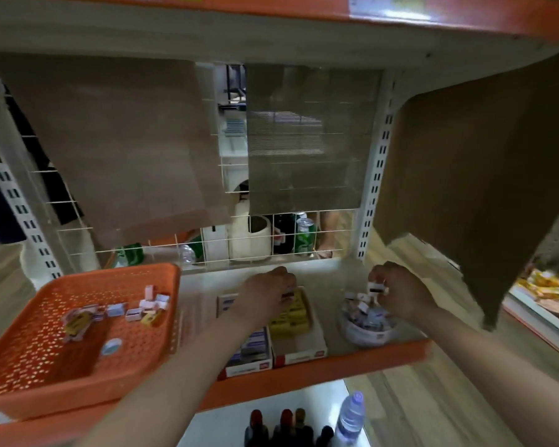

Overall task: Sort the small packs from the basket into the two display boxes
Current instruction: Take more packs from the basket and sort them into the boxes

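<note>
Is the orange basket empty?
Not empty. The orange basket has a scatter of small packs lying on its floor, mostly toward its far side.

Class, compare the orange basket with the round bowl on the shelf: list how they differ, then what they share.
The orange basket is rectangular and perforated; the round bowl is pale. The basket is far larger. Packs lie thinly scattered in the basket, heaped in the bowl. The right hand pinches a white pack above the bowl; no hand is over the basket. Both hold small packs on one shelf.
</note>
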